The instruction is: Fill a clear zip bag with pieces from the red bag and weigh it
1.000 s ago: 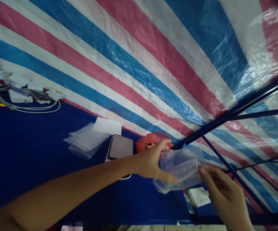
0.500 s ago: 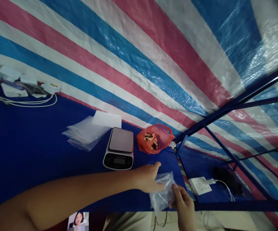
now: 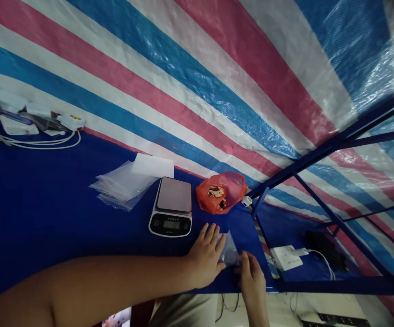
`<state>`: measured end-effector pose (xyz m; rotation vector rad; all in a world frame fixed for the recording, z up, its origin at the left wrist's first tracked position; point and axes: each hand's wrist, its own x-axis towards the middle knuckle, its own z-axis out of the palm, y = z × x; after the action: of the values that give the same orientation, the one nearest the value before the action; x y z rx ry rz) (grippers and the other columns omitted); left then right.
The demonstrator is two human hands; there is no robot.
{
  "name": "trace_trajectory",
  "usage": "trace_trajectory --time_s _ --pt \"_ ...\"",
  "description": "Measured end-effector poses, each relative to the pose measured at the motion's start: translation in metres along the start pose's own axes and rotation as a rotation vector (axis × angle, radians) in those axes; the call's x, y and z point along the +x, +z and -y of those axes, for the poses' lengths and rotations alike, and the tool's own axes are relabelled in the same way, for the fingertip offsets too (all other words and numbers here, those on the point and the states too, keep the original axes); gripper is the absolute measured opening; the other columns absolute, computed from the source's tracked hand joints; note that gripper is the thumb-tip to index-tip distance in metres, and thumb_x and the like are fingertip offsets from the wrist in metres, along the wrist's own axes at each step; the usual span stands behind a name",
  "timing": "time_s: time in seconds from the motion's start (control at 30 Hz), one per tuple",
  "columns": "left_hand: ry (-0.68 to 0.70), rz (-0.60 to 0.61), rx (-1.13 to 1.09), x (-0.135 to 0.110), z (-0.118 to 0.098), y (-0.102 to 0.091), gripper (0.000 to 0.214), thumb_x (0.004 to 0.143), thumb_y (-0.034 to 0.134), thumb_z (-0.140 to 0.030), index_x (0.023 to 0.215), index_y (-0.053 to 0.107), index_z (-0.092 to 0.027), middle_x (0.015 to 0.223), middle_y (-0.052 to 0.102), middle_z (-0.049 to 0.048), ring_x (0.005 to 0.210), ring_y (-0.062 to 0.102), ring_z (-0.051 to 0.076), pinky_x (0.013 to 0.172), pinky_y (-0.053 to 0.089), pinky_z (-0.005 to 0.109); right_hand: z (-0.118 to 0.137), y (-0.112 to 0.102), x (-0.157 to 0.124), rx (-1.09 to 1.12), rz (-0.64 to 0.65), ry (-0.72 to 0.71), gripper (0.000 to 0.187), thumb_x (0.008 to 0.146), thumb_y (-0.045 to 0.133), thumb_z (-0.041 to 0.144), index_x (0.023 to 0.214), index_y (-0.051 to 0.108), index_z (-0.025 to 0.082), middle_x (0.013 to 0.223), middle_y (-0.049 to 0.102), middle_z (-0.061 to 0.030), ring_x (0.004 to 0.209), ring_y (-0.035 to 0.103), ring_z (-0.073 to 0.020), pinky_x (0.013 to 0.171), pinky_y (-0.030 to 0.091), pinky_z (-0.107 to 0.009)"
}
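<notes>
A clear plastic bag (image 3: 230, 250) lies on the blue tabletop near its front right corner. My left hand (image 3: 205, 259) is spread palm down over the left part of this bag, fingers stretched out. At the bag's right edge, my right hand (image 3: 252, 276) has thumb and forefinger closed on the plastic. Just beyond my left hand stands a digital kitchen scale (image 3: 174, 195) with a bare weighing plate. To its right sits an open red plastic bag (image 3: 202, 197) holding pale, dark-edged dried pieces (image 3: 216, 191).
Left of the scale lie several clear zip bags (image 3: 125, 184) and a white sheet (image 3: 156, 165). Cables and white devices (image 3: 40, 116) gather at the far left. A blue metal frame (image 3: 306, 159) and a power strip (image 3: 286, 257) are on the right. Striped sheeting forms the back.
The clear bag has gone from being held up, crumpled, between my hands to lying flat on the table. My left hand has turned palm down and spread over it.
</notes>
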<state>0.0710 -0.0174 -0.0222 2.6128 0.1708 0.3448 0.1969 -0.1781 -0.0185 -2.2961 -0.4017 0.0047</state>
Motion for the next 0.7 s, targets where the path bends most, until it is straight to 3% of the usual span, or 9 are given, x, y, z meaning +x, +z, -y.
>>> trace_trajectory --time_s 0.07,0.1,0.13,0.23,0.3,0.4,0.5,0.7 --pt "0.018 0.041 -0.034 0.002 0.008 0.000 0.080 0.100 0.041 -0.059 0.158 0.035 -0.005 0.164 0.025 0.0275 0.155 0.022 0.042 0.127 0.012 0.061 0.008 -0.004 -0.001 -0.202 -0.174 -0.272 0.073 0.092 0.042 0.072 0.121 0.068 0.011 0.115 0.073 -0.0236 0.105 0.070 -0.0393 0.090 0.055 -0.054" --pt "0.029 0.058 -0.049 0.002 0.011 0.000 0.081 0.100 0.039 -0.061 0.158 0.034 -0.005 0.165 0.025 0.0267 0.156 0.021 0.041 0.127 0.010 0.061 0.013 -0.003 -0.002 -0.255 -0.193 -0.407 0.070 0.096 0.039 0.067 0.126 0.068 0.010 0.126 0.069 -0.0255 0.121 0.064 -0.0410 0.101 0.049 -0.057" --pt "0.039 0.072 -0.058 0.002 0.013 0.001 0.081 0.100 0.038 -0.060 0.158 0.034 -0.004 0.165 0.025 0.0261 0.156 0.020 0.040 0.127 0.009 0.061 0.018 0.000 -0.005 -0.288 -0.148 -0.533 0.066 0.099 0.037 0.061 0.130 0.066 0.011 0.136 0.064 -0.0250 0.132 0.057 -0.0405 0.108 0.044 -0.058" --pt "0.066 0.085 -0.071 0.002 0.015 0.004 0.076 0.100 0.038 -0.052 0.161 0.030 -0.007 0.167 0.023 0.0231 0.158 0.016 0.039 0.127 0.007 0.063 0.029 0.019 -0.012 -0.392 0.195 -0.769 0.057 0.105 0.031 0.048 0.146 0.059 0.019 0.155 0.052 -0.0133 0.150 0.039 -0.0334 0.121 0.029 -0.060" --pt "0.070 0.067 -0.088 0.003 0.015 0.006 0.074 0.100 0.039 -0.046 0.162 0.026 -0.009 0.167 0.023 0.0207 0.158 0.017 0.038 0.127 0.008 0.062 0.030 0.031 -0.014 -0.507 0.330 -0.764 0.057 0.107 0.026 0.044 0.155 0.049 0.023 0.160 0.046 -0.0085 0.154 0.031 -0.0314 0.124 0.019 -0.064" --pt "0.059 0.048 -0.100 0.003 0.015 0.007 0.074 0.100 0.038 -0.043 0.161 0.026 -0.004 0.166 0.024 0.0224 0.158 0.019 0.036 0.128 0.010 0.058 0.022 0.040 -0.013 -0.643 0.304 -0.668 0.061 0.107 0.022 0.047 0.157 0.044 0.021 0.161 0.043 -0.0102 0.155 0.029 -0.0322 0.123 0.011 -0.068" --pt "0.044 0.067 -0.096 0.003 0.015 0.008 0.078 0.098 0.038 -0.044 0.159 0.027 0.003 0.166 0.019 0.0252 0.158 0.015 0.036 0.129 0.006 0.057 0.009 0.041 -0.010 -0.684 0.272 -0.609 0.064 0.106 0.019 0.050 0.157 0.045 0.020 0.163 0.040 -0.0112 0.155 0.029 -0.0320 0.123 0.013 -0.068" --pt "0.042 0.017 -0.113 0.002 0.017 0.012 0.082 0.097 0.042 -0.051 0.158 0.031 0.002 0.166 0.022 0.0246 0.158 0.017 0.037 0.129 0.008 0.055 -0.017 0.047 0.000 -0.630 0.226 -0.535 0.070 0.105 0.013 0.055 0.159 0.042 0.020 0.166 0.034 -0.0115 0.156 0.026 -0.0310 0.121 0.024 -0.063"
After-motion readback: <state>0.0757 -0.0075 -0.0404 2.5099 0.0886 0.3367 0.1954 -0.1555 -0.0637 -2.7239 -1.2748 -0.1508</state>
